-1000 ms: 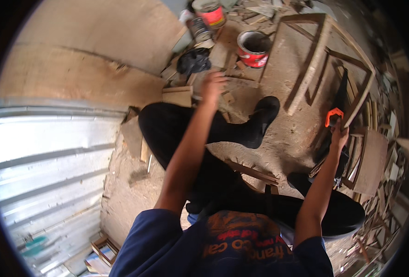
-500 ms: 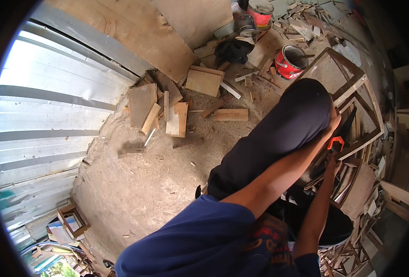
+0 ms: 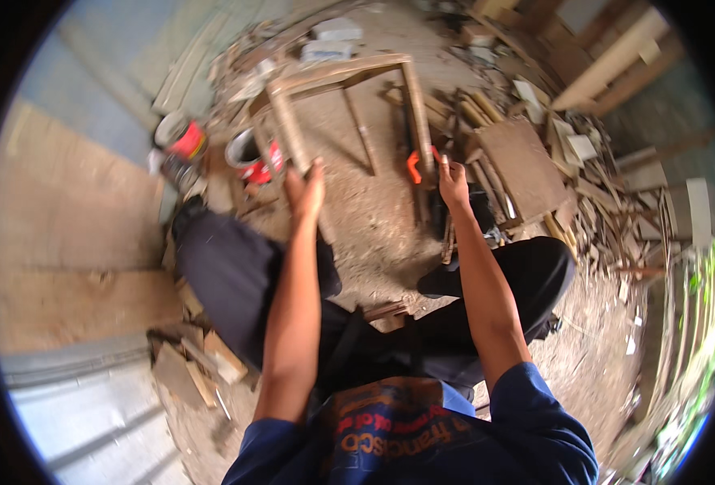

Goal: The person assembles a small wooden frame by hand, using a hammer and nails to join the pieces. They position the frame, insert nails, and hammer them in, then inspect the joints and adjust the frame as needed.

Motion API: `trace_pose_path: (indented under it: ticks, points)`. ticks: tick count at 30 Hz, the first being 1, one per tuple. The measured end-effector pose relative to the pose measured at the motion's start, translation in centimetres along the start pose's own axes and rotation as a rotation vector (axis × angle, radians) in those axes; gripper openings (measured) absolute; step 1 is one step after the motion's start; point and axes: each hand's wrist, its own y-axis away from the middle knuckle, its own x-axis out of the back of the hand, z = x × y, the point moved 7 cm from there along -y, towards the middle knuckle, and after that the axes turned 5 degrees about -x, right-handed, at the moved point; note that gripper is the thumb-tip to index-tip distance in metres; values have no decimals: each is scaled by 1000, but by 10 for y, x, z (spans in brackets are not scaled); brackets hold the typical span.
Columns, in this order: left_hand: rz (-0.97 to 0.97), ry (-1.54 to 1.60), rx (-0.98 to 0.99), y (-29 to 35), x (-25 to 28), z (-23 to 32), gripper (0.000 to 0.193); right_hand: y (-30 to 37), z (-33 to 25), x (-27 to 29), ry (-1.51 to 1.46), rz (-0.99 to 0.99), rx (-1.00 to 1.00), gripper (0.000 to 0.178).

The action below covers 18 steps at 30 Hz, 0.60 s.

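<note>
A brown wooden frame [image 3: 341, 71], like that of a small stool or table, is raised in front of me, its legs pointing toward me. My left hand [image 3: 306, 190] is closed round the lower part of its left leg. My right hand [image 3: 454, 184] is closed at the lower end of its right leg, thumb upward; motion blur hides the exact grip. Close by my right fingers shows an orange handle-like part [image 3: 413, 166], partly behind the leg. I cannot make out what tool it belongs to, or whether my fingers touch it.
Red paint cans [image 3: 248, 153] stand to the left, near a large plywood sheet [image 3: 75, 226]. A brown board [image 3: 523, 166] lies on a scrap-wood pile at the right. Pale blocks [image 3: 329, 50] lie beyond the frame. My bent knees flank the dusty floor [image 3: 374, 230].
My view has swung to the right, bringing the frame from the right side to the centre. Both hands stay on the frame.
</note>
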Motion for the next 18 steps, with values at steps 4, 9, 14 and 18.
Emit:
trace_pose_path:
  ticks: [4, 9, 14, 18]
  points:
    - [-176, -24, 116, 7, 0, -34, 30, -27, 24, 108, 628, 352, -12, 96]
    - [-166, 166, 110, 18, -6, -16, 19, -39, 85, 197, 1116, 311, -119, 113]
    - [-213, 152, 125, 19, -9, -15, 18, -66, 149, 219, 1161, 389, -192, 95]
    - [-183, 75, 116, 15, 5, -33, 18, -114, 178, 279, 1033, 481, -115, 53]
